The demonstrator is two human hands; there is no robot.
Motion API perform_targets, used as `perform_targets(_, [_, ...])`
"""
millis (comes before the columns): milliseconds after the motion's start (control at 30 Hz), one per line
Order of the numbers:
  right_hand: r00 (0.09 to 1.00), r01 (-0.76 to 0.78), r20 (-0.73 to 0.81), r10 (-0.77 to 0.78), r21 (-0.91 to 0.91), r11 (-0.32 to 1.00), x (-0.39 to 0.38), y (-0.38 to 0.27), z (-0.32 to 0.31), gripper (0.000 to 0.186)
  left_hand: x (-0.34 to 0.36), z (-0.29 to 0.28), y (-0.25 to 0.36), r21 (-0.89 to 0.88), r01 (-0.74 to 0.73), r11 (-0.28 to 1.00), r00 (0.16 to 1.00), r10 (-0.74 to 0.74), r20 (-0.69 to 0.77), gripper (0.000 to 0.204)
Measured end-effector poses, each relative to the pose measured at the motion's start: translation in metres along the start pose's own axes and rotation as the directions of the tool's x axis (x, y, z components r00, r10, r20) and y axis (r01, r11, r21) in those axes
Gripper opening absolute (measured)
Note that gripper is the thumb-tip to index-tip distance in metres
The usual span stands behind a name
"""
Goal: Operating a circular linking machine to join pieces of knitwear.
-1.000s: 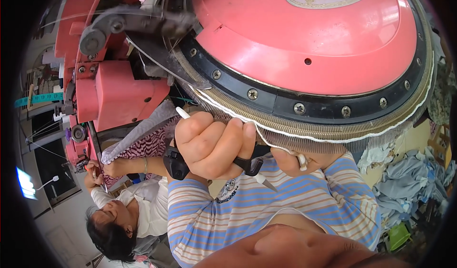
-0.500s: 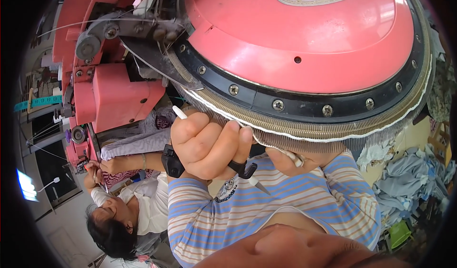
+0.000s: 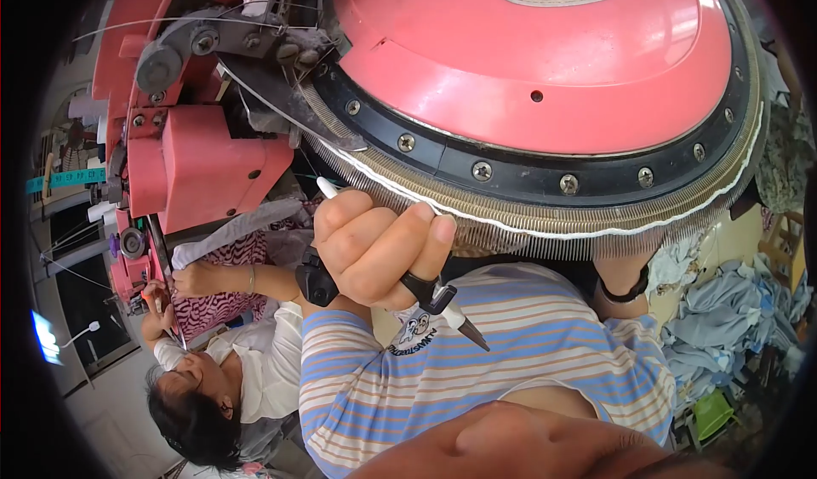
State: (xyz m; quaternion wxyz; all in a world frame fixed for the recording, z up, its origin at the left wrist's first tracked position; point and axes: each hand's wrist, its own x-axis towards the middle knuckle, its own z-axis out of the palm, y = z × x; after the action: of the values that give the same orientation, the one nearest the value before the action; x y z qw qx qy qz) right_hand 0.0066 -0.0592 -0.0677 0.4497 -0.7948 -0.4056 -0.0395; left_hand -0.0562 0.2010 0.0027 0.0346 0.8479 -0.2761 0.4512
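Note:
My left hand is closed around a slim white tool with a pointed metal end. Thumb and index fingertip meet at the white knit edging, which runs along the comb-like ring of needles on a round pink machine. A black band circles one finger beside the tool. Below the needles on the right is my right hand, wearing a black wristband. Its fingers are hidden behind the needle ring, so I cannot see what they hold.
At the left stands a pink machine housing with a dark metal guide reaching to the needles. Another person works with striped cloth there. Pale blue cloth is heaped at the right, above a green container.
My right hand has moved right, away from beside my left hand, to behind the needles. The ring's screws have shifted slightly left and up. My left hand keeps its grip on the tool.

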Motion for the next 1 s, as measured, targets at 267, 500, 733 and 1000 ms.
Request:
perform_targets(267, [0.959,0.127,0.209,-0.193,0.291,0.948,0.046,-0.038,-0.003,0.032,0.003,-0.013,-0.002,-0.072,0.121,0.99,0.989,-0.114,0.097,0.026])
perform_targets(500, [0.929,0.143,0.297,-0.22,0.262,0.955,0.062,-0.052,0.024,0.032,0.0,-0.017,-0.007,-0.18,0.141,0.974,0.987,-0.125,0.097,0.026])
perform_targets(733, [0.943,0.238,0.043,-0.331,0.609,0.757,0.078,-0.049,0.046,0.032,-0.004,-0.016,-0.012,-0.305,0.144,0.941,0.989,-0.132,0.06,0.024])
perform_targets(1000, [0.964,0.218,-0.015,-0.265,0.614,0.759,0.072,-0.054,0.043,0.04,0.001,-0.011,-0.007,-0.053,0.047,0.997,0.998,-0.045,0.042,0.018])
